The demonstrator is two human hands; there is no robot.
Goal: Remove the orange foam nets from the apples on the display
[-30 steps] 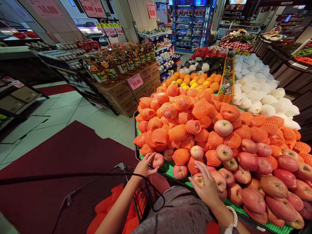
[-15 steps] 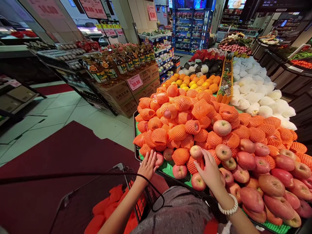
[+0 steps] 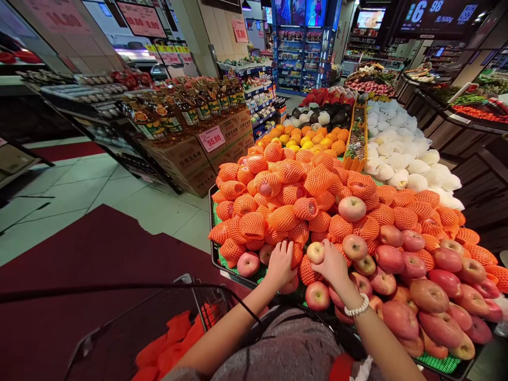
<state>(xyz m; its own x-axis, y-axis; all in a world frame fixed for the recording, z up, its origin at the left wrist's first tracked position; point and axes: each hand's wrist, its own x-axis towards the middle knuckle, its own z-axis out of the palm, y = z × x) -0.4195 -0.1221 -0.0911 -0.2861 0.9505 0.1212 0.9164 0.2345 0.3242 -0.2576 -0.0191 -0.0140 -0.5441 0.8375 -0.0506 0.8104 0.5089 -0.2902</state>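
Observation:
My left hand (image 3: 281,265) is closed over an apple in an orange foam net (image 3: 297,254) at the front of the fruit pile; the hand hides most of it. Close by, my right hand (image 3: 334,264) grips a small pale bare apple (image 3: 315,253) from its right side, thumb in front. A bare apple (image 3: 248,264) lies left of my left hand, near the display edge. Below and between my hands sits another bare apple (image 3: 317,296) on the green mat.
Bare red apples (image 3: 436,296) are heaped at the right, netted ones (image 3: 286,174) behind. White-netted fruit (image 3: 408,159) lies farther back. A cart (image 3: 190,296) with red netting (image 3: 170,338) stands at my left. Oil bottles (image 3: 174,114) top cartons (image 3: 190,164) beyond the aisle.
My left hand has moved right, from the bare apple at the edge to the netted apple, and closed. My right hand has closed on the small apple. The view has shifted slightly.

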